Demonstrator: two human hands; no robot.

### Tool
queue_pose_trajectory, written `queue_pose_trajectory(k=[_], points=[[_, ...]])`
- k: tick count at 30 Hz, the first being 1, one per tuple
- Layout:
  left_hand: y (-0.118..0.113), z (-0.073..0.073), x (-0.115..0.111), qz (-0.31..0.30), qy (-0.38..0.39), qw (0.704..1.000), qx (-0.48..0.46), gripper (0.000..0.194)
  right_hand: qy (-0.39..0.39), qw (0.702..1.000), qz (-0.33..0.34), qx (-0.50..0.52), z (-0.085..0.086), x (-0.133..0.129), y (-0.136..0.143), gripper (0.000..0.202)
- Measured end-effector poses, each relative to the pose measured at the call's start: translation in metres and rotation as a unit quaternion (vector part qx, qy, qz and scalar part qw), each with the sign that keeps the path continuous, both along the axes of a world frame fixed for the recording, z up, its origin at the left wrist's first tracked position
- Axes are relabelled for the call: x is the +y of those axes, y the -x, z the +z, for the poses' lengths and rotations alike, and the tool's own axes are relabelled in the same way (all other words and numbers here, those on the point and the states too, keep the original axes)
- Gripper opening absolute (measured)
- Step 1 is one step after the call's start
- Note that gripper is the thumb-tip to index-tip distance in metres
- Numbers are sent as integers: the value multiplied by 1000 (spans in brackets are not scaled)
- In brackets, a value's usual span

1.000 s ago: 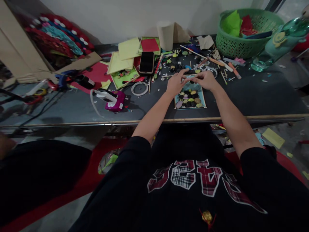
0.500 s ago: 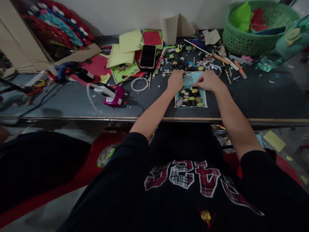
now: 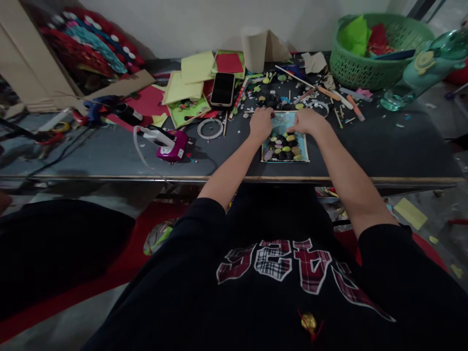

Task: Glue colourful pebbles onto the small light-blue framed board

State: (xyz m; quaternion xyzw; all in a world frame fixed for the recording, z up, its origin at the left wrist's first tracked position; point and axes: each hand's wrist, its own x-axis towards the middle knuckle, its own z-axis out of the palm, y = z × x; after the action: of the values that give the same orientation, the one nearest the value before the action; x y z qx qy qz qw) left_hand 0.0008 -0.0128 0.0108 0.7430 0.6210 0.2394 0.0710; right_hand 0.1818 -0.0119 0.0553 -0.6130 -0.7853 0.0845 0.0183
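Note:
A small light-blue picture board (image 3: 302,142) with a thin pale rim lies near the table's front edge. Several black, yellow, green and lilac pebbles (image 3: 281,147) cover its near half; light blue shows at the far end. My left hand (image 3: 261,122) is closed over the board's far left edge, with fingertips reaching inside the rim. My right hand (image 3: 310,122) comes in over the right edge, fingers bent and pinched together above the blue part, just beyond the pebbles. Whatever lies between those fingertips is too small to make out.
Loose pebbles (image 3: 272,101) and scraps lie behind the board. A phone (image 3: 223,89) rests by yellow panels at the left, near a purple power socket (image 3: 171,146) and a tape ring (image 3: 209,129). A green basket (image 3: 365,68) and a bottle (image 3: 409,80) stand at the right.
The whole view has shifted slightly. My right hand has turned a little, its fingertips staying low over the board near the pebbles. My left hand stays at the board's left edge.

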Motion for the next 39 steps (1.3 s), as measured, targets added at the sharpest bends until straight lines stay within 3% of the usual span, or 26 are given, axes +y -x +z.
queue_pose_trajectory(k=[3, 6, 11, 15, 18, 24, 29, 33, 36, 39], points=[[1, -6, 5, 0, -17, 1000, -14, 38, -33, 999, -39, 18, -16, 8, 0, 85], [2, -15, 12, -8, -32, 999, -40, 36, -45, 997, -37, 49, -17, 13, 2, 79], [3, -23, 19, -14, -43, 996, -72, 35, 95, 995, -41, -3, 13, 2, 13, 44], [3, -21, 18, -20, -37, 996, -78, 34, 175, 979, -94, 40, 27, -9, 14, 35], [2, -19, 17, -20, -31, 997, -69, 35, 180, 975, -103, 86, 19, -6, 9, 36], [0, -18, 16, -14, -44, 998, -50, 33, 170, 975, -53, 130, 1, 6, -4, 43], [2, -18, 17, -20, -50, 997, -46, 34, 69, 984, -45, 156, -8, -5, -17, 46], [5, -19, 20, -36, -40, 997, -56, 35, 79, 947, -71, 302, -18, -10, -22, 59], [6, -18, 20, -30, -30, 996, -82, 36, -36, 941, -116, 316, -21, -7, -25, 71], [6, -16, 18, -29, -27, 994, -103, 38, -168, 942, -169, 238, -19, -3, -33, 65]])
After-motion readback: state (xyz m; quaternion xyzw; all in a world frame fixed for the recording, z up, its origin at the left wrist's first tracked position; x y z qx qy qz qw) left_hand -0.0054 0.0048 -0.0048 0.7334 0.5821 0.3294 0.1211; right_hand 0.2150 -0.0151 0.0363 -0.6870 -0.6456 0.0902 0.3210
